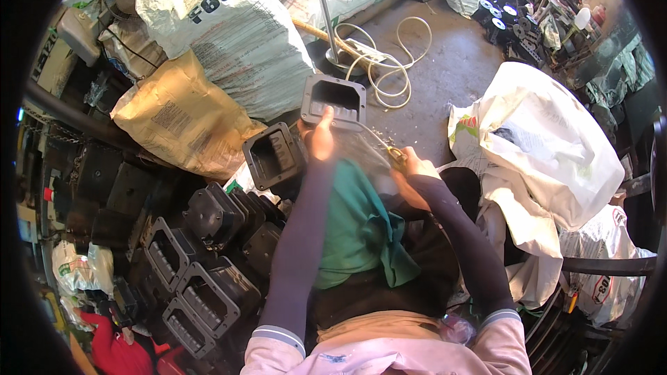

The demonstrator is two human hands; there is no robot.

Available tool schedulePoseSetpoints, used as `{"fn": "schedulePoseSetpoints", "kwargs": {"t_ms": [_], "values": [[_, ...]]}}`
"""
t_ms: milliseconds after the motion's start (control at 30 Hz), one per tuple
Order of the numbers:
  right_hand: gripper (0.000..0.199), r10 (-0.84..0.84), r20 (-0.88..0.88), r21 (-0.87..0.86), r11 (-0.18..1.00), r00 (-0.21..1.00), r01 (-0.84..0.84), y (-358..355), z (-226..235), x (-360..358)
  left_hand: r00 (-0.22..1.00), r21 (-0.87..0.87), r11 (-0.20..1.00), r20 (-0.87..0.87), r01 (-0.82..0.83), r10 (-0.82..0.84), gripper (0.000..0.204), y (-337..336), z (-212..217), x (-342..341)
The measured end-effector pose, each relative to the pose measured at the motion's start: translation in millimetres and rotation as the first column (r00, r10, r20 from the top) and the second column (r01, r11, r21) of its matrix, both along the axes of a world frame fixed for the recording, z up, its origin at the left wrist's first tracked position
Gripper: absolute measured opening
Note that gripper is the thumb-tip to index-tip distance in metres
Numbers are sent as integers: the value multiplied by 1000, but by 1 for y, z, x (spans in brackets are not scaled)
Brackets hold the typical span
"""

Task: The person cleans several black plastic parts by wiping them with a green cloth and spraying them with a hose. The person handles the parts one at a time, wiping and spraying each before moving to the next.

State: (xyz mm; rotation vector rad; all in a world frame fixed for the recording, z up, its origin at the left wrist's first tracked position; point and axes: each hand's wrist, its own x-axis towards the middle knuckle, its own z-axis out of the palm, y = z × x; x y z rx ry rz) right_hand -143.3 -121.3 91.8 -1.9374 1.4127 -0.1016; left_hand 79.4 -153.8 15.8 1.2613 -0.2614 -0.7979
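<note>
While the left hand (pixel 319 140) pinches the near edge of a dark grey housing (pixel 333 94), its thumb laid over the rim and the other fingers mostly hidden, the right hand (pixel 415 169) is closed around the yellowish handle of a thin tool (pixel 397 156). The housing is held up ahead of the person, beyond the lap; its wide opening faces up and back toward the wearer, and its long axis runs left to right, the right end slightly nearer than the left. The tool lies on a slant, its long axis going from the handle at near right to a slim pale end at far left, which points at the housing's near right corner; I cannot tell whether it touches. Just left of the left forearm sits a second housing (pixel 273 157), turned at an angle to the held one, its opening also facing up. Farther left and nearer, a group of similar housings (pixel 212 300) is piled together, several with their openings upward. A green cloth (pixel 361 229) covers part of the lap. On the far left stand a brown paper sack (pixel 180 114) and a large white sack (pixel 226 42); a pale cable (pixel 396 69) lies looped on the floor beyond the hands, and a crumpled white bag (pixel 556 146) gapes on the right.
</note>
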Motion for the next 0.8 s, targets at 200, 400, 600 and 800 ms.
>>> {"fn": "schedulePoseSetpoints", "kwargs": {"t_ms": [200, 400, 600, 800], "values": [[54, 56, -23, -74, 996, 998, -58, -4, 18, 16, 976, -140, 986, 210, 93, -62, 58, 4, 7, -12], [57, 52, 34, -77, 996, 998, -49, -20, 26, 20, 984, -114, 986, 146, 120, -103, 61, 4, 10, -19], [56, 64, 300, 15, 997, 952, -72, -35, 26, 16, 978, -109, 985, 173, 136, -116, 65, 8, 23, -23], [55, 44, 85, -125, 992, 995, -33, -45, 17, 25, 919, 15, 992, 374, 125, -122, 68, 10, 25, -28]]}}
